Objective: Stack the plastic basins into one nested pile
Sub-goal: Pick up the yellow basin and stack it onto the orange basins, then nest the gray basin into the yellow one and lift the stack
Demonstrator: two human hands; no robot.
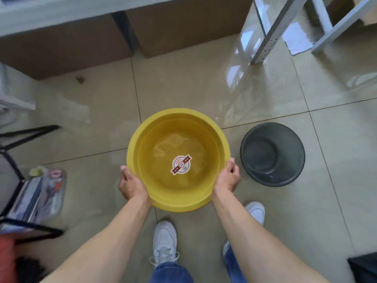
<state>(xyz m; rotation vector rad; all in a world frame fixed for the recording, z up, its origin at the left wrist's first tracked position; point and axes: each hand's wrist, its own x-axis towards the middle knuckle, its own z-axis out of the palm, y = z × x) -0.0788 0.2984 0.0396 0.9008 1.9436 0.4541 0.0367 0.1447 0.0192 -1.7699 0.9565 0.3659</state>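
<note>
A yellow plastic basin (163,127) with a round red-and-white sticker on its bottom is in the middle of the view, above the tiled floor. My left hand (130,185) grips its left rim and my right hand (227,177) grips its right rim. A second rim line shows inside it, so it may be more than one basin nested; I cannot tell. A dark grey basin (272,154) stands upright on the floor to the right, apart from the yellow one.
Cardboard boxes (183,27) stand at the back under a shelf. White metal rack legs (271,33) are at the back right. A black chair frame (12,158) and a bag of items (40,193) are at the left. My white shoes (164,242) are below.
</note>
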